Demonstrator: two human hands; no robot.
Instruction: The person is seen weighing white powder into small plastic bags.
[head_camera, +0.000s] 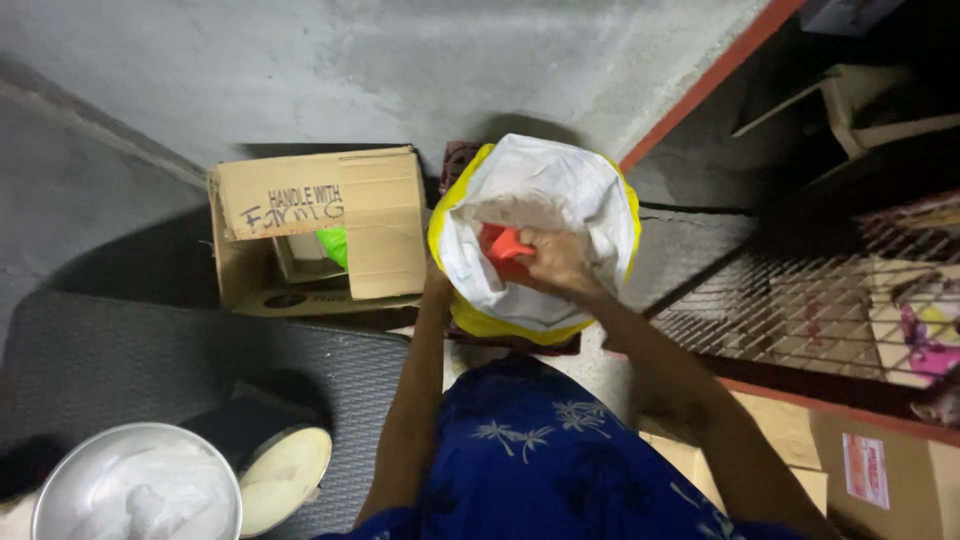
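Materials and finishes, floor corner
Sack (535, 200): white woven plastic, yellow outside; scoop (503, 245): glossy red plastic; box (330, 225): matt brown cardboard; bowl (135, 487): shiny metal; wall (330, 70): rough concrete

A sack (540, 190) stood on the floor (300, 70) at centre, far from the person, its lining folded out over the rim. The right hand (556, 262) reached inside it, on a scoop (503, 247); the left hand (437, 283) lay against its left outer side. Left of the sack sat an open cardboard box (325, 225) — nearer and further left, a metal bowl (135, 485) on a mat (150, 350). A wire grate (800, 300) lay to the right.
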